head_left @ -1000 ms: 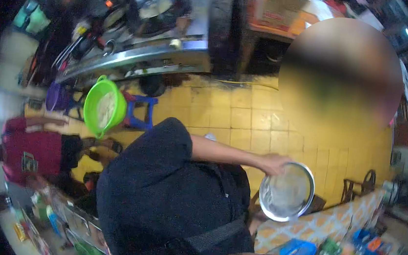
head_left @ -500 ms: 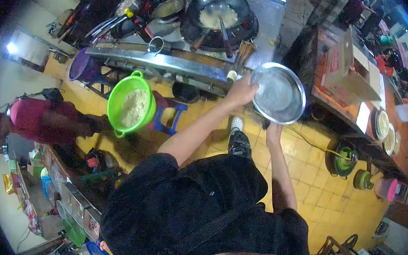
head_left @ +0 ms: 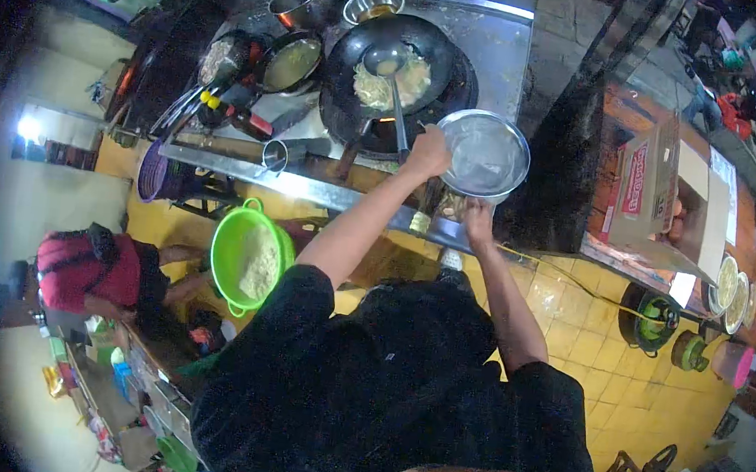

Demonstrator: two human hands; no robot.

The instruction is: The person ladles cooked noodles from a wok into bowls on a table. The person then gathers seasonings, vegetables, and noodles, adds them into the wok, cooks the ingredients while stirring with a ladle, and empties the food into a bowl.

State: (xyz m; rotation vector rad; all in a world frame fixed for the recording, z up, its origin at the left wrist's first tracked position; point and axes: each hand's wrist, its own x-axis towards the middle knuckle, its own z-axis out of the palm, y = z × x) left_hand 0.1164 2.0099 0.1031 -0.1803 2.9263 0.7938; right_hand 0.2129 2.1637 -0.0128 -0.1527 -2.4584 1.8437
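My left hand (head_left: 430, 153) grips the left rim of a round metal bowl (head_left: 486, 155), close to the ladle's handle end. My right hand (head_left: 479, 220) supports the same bowl at its near side; the bowl hides part of those fingers. The bowl's inside looks greyish and shiny, and I cannot tell what is in it. Just left of the bowl, a black wok (head_left: 341, 96) on the stove contains pale noodle-like food (head_left: 374, 92). A metal ladle (head_left: 398, 101) rests in the wok, its handle slanting towards me.
Pots and a pan (head_left: 290, 65) surround the wok. A metal cup (head_left: 276, 155) sits by the stove's front edge. Below left is a green colander (head_left: 223, 253) with pale food. A person in red (head_left: 92, 272) bends nearby. A cardboard box (head_left: 642, 184) stands on the right counter.
Both hands and the bowl have moved forward and left, closer to the wok. The camera view has shifted, bringing more of the stove into sight.
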